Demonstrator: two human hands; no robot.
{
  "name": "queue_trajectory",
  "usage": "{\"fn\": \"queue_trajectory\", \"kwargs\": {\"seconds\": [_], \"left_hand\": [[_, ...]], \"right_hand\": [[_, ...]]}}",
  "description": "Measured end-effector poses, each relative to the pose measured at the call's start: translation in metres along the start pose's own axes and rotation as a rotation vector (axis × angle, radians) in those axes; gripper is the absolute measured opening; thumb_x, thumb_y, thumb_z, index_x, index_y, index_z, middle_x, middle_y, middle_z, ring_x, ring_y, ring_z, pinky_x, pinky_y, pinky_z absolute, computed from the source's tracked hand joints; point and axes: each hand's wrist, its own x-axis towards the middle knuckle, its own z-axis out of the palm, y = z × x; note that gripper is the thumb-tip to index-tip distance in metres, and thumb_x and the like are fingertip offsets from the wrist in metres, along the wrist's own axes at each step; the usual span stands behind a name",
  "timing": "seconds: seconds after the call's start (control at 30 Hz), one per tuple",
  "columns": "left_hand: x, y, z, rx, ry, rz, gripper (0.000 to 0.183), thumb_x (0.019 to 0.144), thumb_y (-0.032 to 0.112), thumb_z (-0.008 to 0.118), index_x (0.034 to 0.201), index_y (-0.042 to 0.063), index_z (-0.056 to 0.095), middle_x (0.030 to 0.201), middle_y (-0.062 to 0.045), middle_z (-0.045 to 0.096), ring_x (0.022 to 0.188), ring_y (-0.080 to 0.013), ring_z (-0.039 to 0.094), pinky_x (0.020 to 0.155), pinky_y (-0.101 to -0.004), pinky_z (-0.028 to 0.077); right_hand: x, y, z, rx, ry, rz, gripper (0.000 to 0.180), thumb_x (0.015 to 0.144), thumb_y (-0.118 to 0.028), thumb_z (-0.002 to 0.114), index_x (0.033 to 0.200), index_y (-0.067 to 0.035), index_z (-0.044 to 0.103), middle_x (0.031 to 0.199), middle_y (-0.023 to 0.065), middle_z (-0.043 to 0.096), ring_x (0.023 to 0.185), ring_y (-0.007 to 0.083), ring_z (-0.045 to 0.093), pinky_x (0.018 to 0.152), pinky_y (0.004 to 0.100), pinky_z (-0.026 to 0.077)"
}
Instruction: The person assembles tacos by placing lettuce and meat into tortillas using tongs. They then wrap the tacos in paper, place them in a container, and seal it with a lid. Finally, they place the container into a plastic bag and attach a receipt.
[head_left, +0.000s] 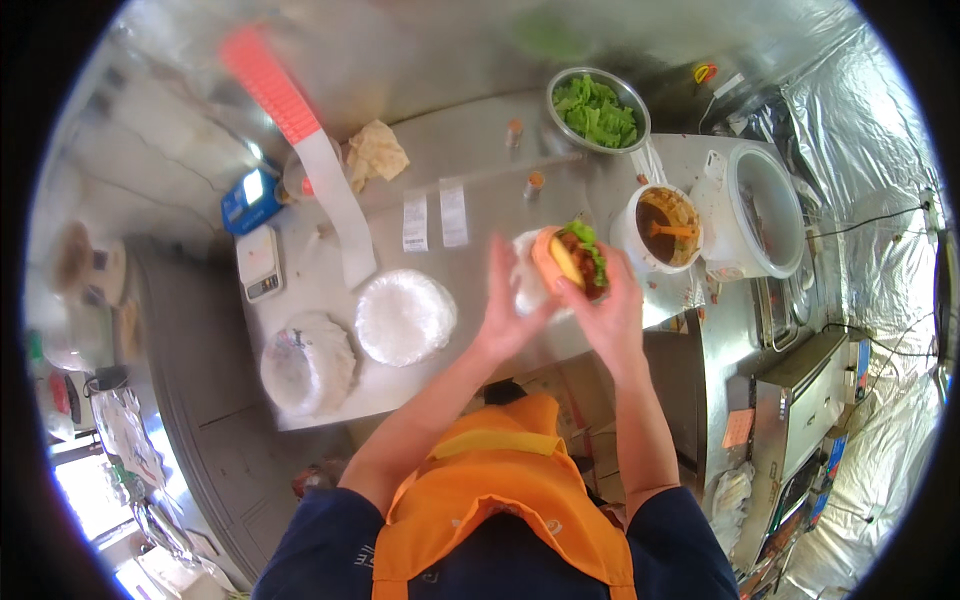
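My right hand (616, 311) grips a filled bun (549, 259) with its fingers behind it and its thumb on the front edge. A yellow slice (564, 262), brown sauced filling (586, 271) and green lettuce (581, 231) show in the bun's opening. Just left of it is my left hand (510, 315), blurred, its fingers spread and nothing in them. Whether its thumb touches the bun I cannot tell. Partly hidden by the bun and hands is a whitish wrapper or bag (527, 292).
Right of the hands stand a white tub of brown sauce (637, 259) with an orange utensil, a large white tub (720, 247) and a steel bowl (559, 127) of lettuce. Leftward are two plastic-wrapped stacks (405, 319) (307, 367), a scale (259, 259) and paper slips (453, 214).
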Motion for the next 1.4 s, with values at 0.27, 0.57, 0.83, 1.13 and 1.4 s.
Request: {"fn": "queue_trajectory", "kwargs": {"seconds": [0.27, 0.57, 0.83, 1.13, 1.4], "left_hand": [[0.017, 0.008, 0.056, -0.867, 0.037, -0.394, 0.05, 0.114, 0.033, 0.027, 0.156, 0.008, 0.038, 0.156, -0.01, 0.046, 0.145, -0.0269, 0.044, 0.124, -0.0445, 0.033], [-0.026, -0.02, 0.037, 0.42, -0.028, 0.42, 0.101, 0.091, 0.023, 0.074, 0.165, -0.001, 0.009, 0.168, -0.02, 0.023, 0.154, -0.0367, 0.031, 0.128, -0.0433, 0.022], [-0.013, 0.01, 0.018, -0.011, -0.145, 0.272, 0.105, 0.079, 0.005, 0.089, 0.157, 0.006, 0.02, 0.15, -0.018, 0.043, 0.138, -0.0295, 0.049, 0.114, -0.0417, 0.044], [-0.031, 0.007, 0.015, -0.377, -0.192, 0.178, 0.093, 0.081, 0.007, 0.089, 0.15, 0.009, 0.027, 0.138, -0.014, 0.052, 0.124, -0.0225, 0.056, 0.11, -0.0409, 0.046], [0.029, -0.039, 0.008, 0.341, -0.03, 0.478, 0.109, 0.079, 0.018, 0.089, 0.157, 0.0, 0.015, 0.149, -0.022, 0.044, 0.143, -0.035, 0.044, 0.119, -0.0509, 0.035]], "right_hand": [[-0.007, 0.035, -0.006, 0.052, -0.071, 0.049, 0.063, 0.086, -0.014, 0.085, 0.141, 0.005, 0.06, 0.119, 0.018, 0.07, 0.098, 0.0246, 0.074, 0.08, 0.0321, 0.061], [-0.028, 0.023, -0.018, 0.05, 0.002, 0.18, 0.056, 0.083, -0.018, 0.086, 0.131, 0.004, 0.065, 0.106, 0.021, 0.073, 0.089, 0.0337, 0.075, 0.076, 0.0382, 0.06], [-0.037, -0.016, -0.003, 0.411, -0.231, 0.233, 0.059, 0.088, -0.011, 0.083, 0.139, 0.005, 0.058, 0.115, 0.0165, 0.073, 0.104, 0.0233, 0.074, 0.088, 0.036, 0.06], [-0.053, 0.02, 0.013, 0.272, -0.289, 0.35, 0.053, 0.086, -0.009, 0.081, 0.13, 0.008, 0.058, 0.111, 0.0176, 0.073, 0.102, 0.0254, 0.074, 0.088, 0.0349, 0.058], [-0.009, 0.021, 0.033, -0.033, -0.168, 0.225, 0.06, 0.078, -0.019, 0.086, 0.127, 0.004, 0.061, 0.115, 0.0248, 0.068, 0.107, 0.0437, 0.067, 0.091, 0.0495, 0.057]]}}
